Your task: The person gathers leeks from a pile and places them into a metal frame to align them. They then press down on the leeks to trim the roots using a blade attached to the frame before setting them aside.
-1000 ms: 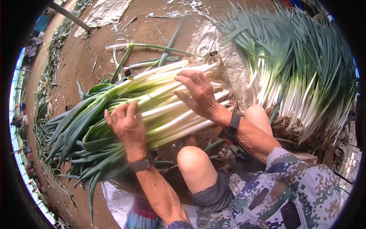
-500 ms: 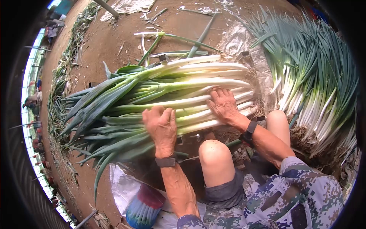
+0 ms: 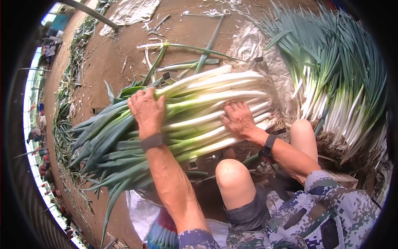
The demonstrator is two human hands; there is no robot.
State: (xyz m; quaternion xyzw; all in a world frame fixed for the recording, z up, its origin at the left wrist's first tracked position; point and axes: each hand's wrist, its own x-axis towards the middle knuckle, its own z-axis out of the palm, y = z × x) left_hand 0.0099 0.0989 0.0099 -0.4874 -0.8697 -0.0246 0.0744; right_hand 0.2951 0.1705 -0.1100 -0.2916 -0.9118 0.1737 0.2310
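A thick heap of green onions (image 3: pixel 203 95) lies crosswise before me, white root ends to the right and dark green leaves to the left. My left hand (image 3: pixel 147 110) rests over the upper leaves where they turn pale green, fingers curled over the far edge of the heap. On the white stalks nearer the roots lies my right hand (image 3: pixel 239 120), palm down, its fingers slightly bent and touching the stalks. Dark bands circle both wrists.
A second large pile of green onions (image 3: pixel 331 74) stands at the right. Loose leaves (image 3: pixel 203 50) lie on the brown ground beyond the heap. A metal pole (image 3: pixel 91 14) is at upper left. A blue bundle (image 3: pixel 163 230) and white sheeting (image 3: pixel 141 207) lie near my left arm.
My left hand has moved up and left, from the nearer stalks to the far side of the heap. My right hand stays on the white stalks.
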